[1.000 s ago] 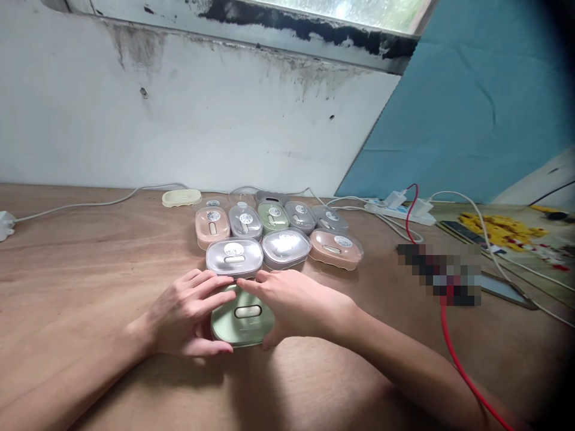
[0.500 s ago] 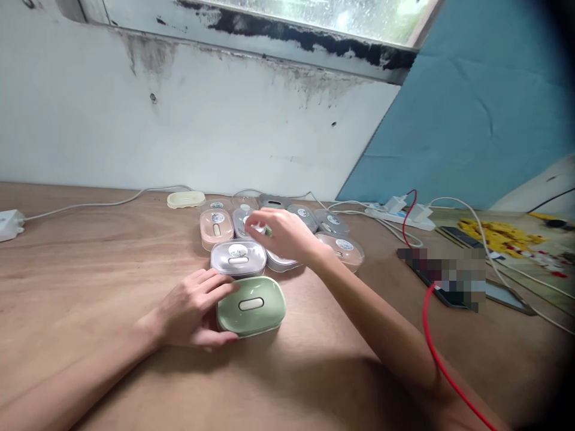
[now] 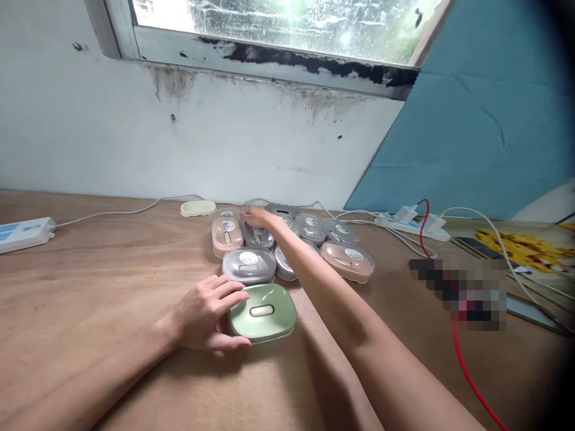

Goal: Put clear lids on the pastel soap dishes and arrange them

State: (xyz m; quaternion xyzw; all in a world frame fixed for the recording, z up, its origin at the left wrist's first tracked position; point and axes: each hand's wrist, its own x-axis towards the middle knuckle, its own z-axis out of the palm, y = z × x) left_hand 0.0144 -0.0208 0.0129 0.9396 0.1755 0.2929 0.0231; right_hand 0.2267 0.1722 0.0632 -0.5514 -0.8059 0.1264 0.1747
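A green oval box (image 3: 274,326) with a clear cover lies nearest to me on the wooden table. My left hand (image 3: 211,314) grips its left end, the fingers on top and the thumb at the front edge. My right hand (image 3: 256,216) reaches to the back of a group of similar boxes, over a clear cover; its fingertips are small and partly hidden. Around it are a pink box (image 3: 227,236), a dark grey box (image 3: 258,236) and a grey box (image 3: 248,266) with a round label. Another pink box (image 3: 348,260) sits at the group's right side.
A cream oval piece (image 3: 198,208) lies near the wall. White power strips (image 3: 27,234) are at the far left and back right, with cables. On the right are a red cable (image 3: 471,377), a phone-like device (image 3: 534,311) and yellow items (image 3: 521,248).
My right hand has moved further back, towards the wall, over the rear boxes. My left hand stays on the green box. The camera view has shifted, so everything appears slightly lower and further right.
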